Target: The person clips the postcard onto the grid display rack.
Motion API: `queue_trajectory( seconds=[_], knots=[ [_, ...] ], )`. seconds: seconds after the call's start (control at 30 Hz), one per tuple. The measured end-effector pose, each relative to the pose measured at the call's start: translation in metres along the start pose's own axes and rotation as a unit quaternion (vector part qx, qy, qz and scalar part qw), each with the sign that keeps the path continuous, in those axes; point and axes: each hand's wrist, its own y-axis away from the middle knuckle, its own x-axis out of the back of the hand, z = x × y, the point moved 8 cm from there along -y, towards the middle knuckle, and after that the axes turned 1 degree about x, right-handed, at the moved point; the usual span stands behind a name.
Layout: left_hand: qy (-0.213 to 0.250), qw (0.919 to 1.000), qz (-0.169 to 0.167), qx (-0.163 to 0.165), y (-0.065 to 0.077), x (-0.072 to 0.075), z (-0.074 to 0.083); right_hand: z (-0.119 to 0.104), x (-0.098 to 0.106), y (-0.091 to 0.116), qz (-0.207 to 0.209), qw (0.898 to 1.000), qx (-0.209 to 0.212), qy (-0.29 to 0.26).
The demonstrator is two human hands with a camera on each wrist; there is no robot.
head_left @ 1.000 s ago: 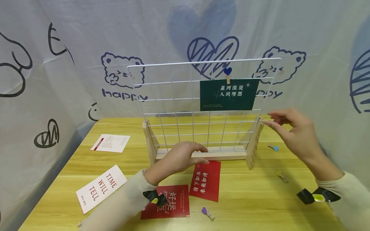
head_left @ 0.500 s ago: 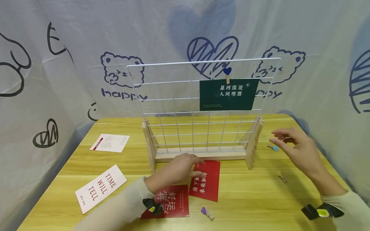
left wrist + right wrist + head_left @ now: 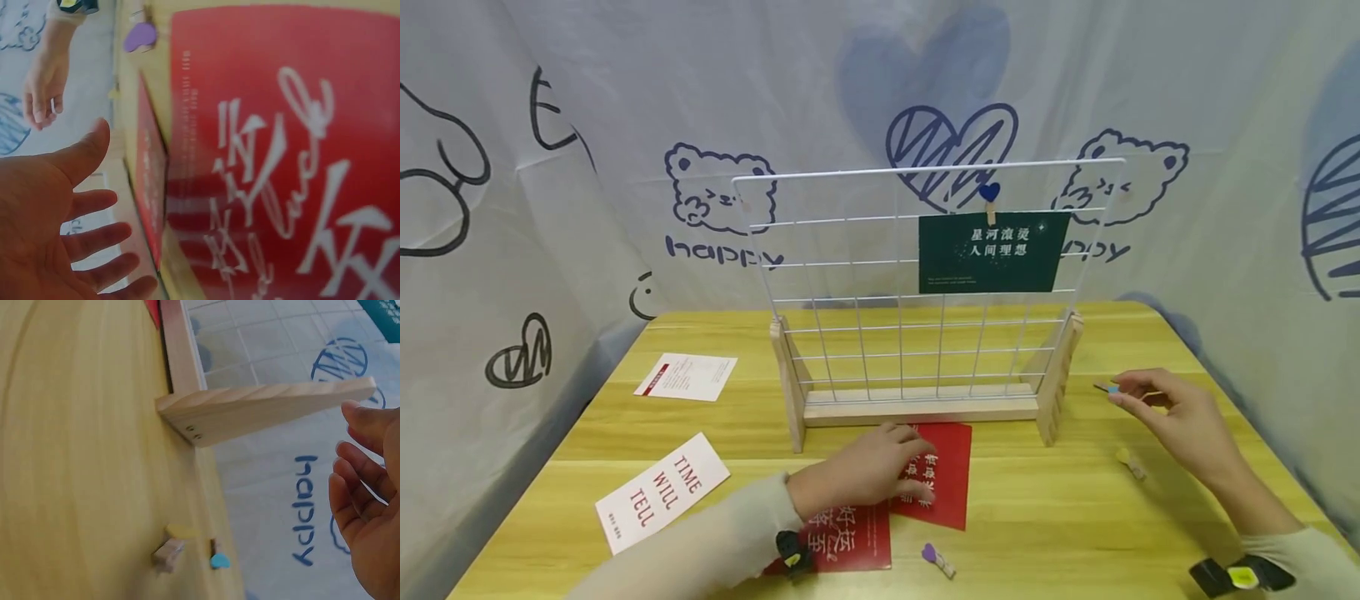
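In the head view my left hand [image 3: 880, 462] hovers over a red card [image 3: 943, 492] with white characters, its fingers spread and nothing in them. Beneath its wrist lies a second red card [image 3: 868, 550]. My right hand [image 3: 1183, 417] is right of the rack, thumb and forefinger by a small clothespin with a blue heart [image 3: 1112, 389]. The right wrist view shows that blue-heart clothespin [image 3: 219, 559] on the table, apart from the loosely bent fingers. Nearby lies a yellow-heart clothespin [image 3: 1131, 463].
A white wire grid rack [image 3: 917, 412] on a wooden base stands mid-table. A dark-blue-heart clothespin [image 3: 990, 200] holds a green card [image 3: 992, 267] on it. Two white cards, one lettered [image 3: 662, 492] and one smaller [image 3: 688, 377], lie left. A purple-heart clothespin [image 3: 938, 560] lies in front.
My right hand has come down from beside the rack's right post to the blue-heart clothespin. My left hand has moved down and slightly toward me, over the red card.
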Motion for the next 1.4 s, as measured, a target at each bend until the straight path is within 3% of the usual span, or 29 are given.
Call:
queue_trajectory(
  seconds=[0.23,0.4,0.57,0.77,0.93,1.07,1.23,1.4],
  knots=[
    [-0.04,0.9984,-0.031,-0.024,-0.003,-0.014,0.008,0.018,-0.009,0.01,-0.049,0.998,-0.035,0.005],
    [-0.036,0.9967,-0.062,-0.038,-0.007,-0.018,0.011,0.028,-0.013,0.015,-0.091,0.994,-0.046,0.028],
    [-0.003,0.9936,-0.077,-0.083,-0.01,-0.018,0.017,0.039,-0.019,0.021,-0.142,0.987,-0.065,0.031],
    [0.058,0.9823,-0.115,-0.136,-0.014,-0.019,0.02,0.046,-0.024,0.027,-0.176,0.981,-0.073,0.021],
    [0.087,0.9795,-0.101,-0.15,-0.02,-0.018,0.02,0.049,-0.027,0.03,-0.195,0.978,-0.074,0.021],
    [0.067,0.9798,-0.089,-0.166,-0.025,-0.019,0.024,0.048,-0.03,0.031,-0.212,0.974,-0.073,0.022],
    [0.058,0.974,-0.104,-0.192,-0.027,-0.022,0.032,0.049,-0.035,0.036,-0.247,0.966,-0.078,0.011],
    [0.054,0.9786,-0.102,-0.171,-0.034,-0.02,0.031,0.052,-0.039,0.042,-0.269,0.96,-0.079,0.011]
  ],
)
